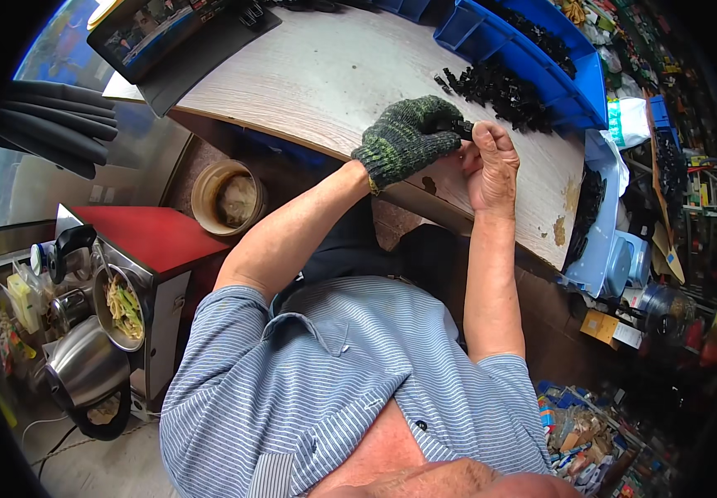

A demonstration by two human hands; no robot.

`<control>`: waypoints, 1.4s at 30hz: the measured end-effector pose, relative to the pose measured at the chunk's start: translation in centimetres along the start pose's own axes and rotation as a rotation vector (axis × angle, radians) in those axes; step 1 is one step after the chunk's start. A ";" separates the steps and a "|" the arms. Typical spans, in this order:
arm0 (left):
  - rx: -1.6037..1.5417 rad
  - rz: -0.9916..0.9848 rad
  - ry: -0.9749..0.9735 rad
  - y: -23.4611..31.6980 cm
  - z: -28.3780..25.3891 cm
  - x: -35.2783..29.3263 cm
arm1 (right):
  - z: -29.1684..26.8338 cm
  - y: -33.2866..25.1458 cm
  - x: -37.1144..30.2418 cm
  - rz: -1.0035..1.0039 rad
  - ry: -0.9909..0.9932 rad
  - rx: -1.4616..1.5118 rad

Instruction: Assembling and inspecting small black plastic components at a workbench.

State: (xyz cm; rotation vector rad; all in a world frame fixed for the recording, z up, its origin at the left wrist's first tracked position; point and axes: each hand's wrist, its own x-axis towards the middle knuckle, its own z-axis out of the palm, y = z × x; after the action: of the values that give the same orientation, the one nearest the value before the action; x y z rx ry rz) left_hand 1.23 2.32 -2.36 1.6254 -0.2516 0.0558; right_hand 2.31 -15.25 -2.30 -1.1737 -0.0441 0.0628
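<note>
My left hand wears a knitted glove of dark green and black. Its thumb and fingers pinch a small black part above the near edge of the worktable. Bare and curled, my right hand is closed right beside it, thumb up, with its fingertips close to that part. What the right fingers grip is hidden between the two hands. A loose heap of small black plastic pieces lies on the tabletop just beyond my hands.
Blue bins with black pieces stand at the far right. A light blue crate sits by the table's right end. At left are a screen, a bucket, a red-topped cabinet, a food bowl and a steel kettle.
</note>
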 end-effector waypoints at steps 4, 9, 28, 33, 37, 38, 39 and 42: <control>0.075 0.027 0.018 -0.2 0.1 0.1 | 0.1 -0.3 0.1 0.028 0.014 -0.007; 0.013 0.044 0.034 0.3 0.1 0.0 | 0.7 -0.5 0.0 0.057 -0.016 0.003; -0.343 -0.202 0.137 1.8 -0.3 -0.4 | 1.9 -1.8 0.3 0.194 -0.117 -0.316; -0.368 -0.220 0.111 1.9 -0.1 -0.6 | 2.0 -1.0 0.0 0.099 -0.061 -0.286; -0.372 -0.200 0.049 1.6 -0.4 -0.5 | 1.7 -1.0 0.1 0.085 -0.062 -0.244; -0.344 -0.171 0.026 1.7 -0.4 -0.4 | 1.4 -0.9 0.1 0.082 -0.058 -0.245; -0.316 -0.142 0.002 1.7 -0.4 -0.4 | 1.0 -0.9 0.0 0.052 -0.070 -0.235; 0.052 0.092 0.114 0.0 -1.1 1.1 | 0.6 -1.6 -0.5 0.073 -0.007 -0.135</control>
State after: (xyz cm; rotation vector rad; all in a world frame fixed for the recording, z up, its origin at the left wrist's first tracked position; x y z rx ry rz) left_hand 2.45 3.30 -2.06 1.6553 -0.2382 0.2261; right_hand 1.78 -15.34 -0.61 -1.3104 -0.0118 0.1298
